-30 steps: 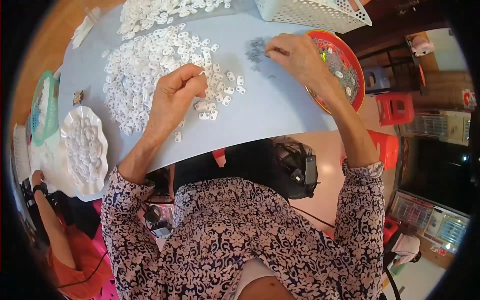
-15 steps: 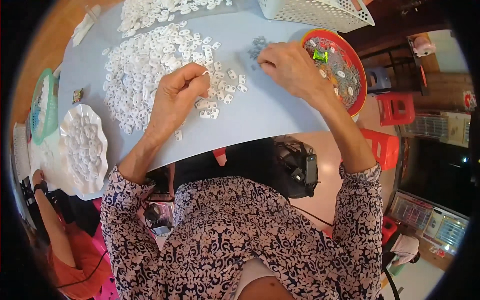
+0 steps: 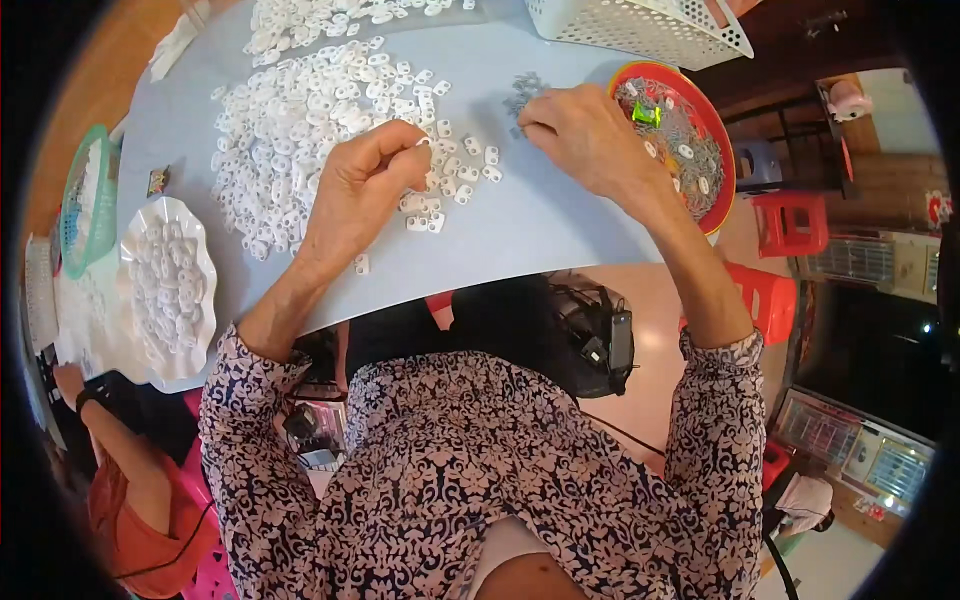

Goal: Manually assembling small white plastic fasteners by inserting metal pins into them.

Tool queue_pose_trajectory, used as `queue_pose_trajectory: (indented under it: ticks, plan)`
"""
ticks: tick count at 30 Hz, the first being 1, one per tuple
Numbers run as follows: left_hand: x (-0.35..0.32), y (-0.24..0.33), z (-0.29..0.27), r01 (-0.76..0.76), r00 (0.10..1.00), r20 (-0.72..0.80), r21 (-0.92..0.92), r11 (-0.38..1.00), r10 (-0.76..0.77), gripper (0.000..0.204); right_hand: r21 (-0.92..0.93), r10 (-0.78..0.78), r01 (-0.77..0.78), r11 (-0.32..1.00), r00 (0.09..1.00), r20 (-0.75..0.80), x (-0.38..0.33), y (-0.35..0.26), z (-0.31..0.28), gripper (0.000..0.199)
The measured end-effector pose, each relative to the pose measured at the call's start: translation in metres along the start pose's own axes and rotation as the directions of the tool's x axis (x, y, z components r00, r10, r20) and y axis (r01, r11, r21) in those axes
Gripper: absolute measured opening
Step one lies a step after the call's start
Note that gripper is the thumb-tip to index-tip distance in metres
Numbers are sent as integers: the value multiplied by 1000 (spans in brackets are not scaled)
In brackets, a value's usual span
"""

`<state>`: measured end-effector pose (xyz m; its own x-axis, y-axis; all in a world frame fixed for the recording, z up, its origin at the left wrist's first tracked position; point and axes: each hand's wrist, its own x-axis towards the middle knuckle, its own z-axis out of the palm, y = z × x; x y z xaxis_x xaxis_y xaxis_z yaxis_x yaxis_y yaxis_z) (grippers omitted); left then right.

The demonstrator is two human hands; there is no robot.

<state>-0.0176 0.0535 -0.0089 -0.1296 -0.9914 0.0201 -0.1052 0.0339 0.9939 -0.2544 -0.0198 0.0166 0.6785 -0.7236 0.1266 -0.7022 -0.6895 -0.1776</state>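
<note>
My left hand [image 3: 368,175] is closed in a pinch over the right side of a heap of small white two-hole plastic pieces [image 3: 290,130]. A bit of white shows at its fingertips, most likely one of these pieces. My right hand [image 3: 590,135] is closed too, its fingertips down at a small pile of grey metal pieces [image 3: 522,98] on the table. What those fingers hold is hidden. Right of this hand stands a red bowl with a yellow rim [image 3: 722,140], full of grey metal pieces, with a few white pieces and a green wrapper [image 3: 646,114] on top.
A scalloped white dish [image 3: 205,290] of white pieces stands at the left, beside a green basket [image 3: 100,220]. A perforated white basket [image 3: 640,30] is at the far edge. Another person's arm [image 3: 120,440] reaches in at lower left. Red stools [image 3: 790,222] stand right of the table [image 3: 560,230].
The view has shifted slightly. My left hand has moved a little to the right, its fingers still pinched. My right hand stays by the grey pile.
</note>
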Motion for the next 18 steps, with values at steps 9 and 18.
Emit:
queue_pose_trajectory:
  ticks: [9,18]
  plan:
    - [0,-1,0,13,1000,9,-4,1000,-13,12,86,113,-116,990,993,38,6,-5,1,12]
    - [0,-2,0,-14,1000,19,-3,1000,14,12,56,82,-84,995,996,23,7,-4,3,12]
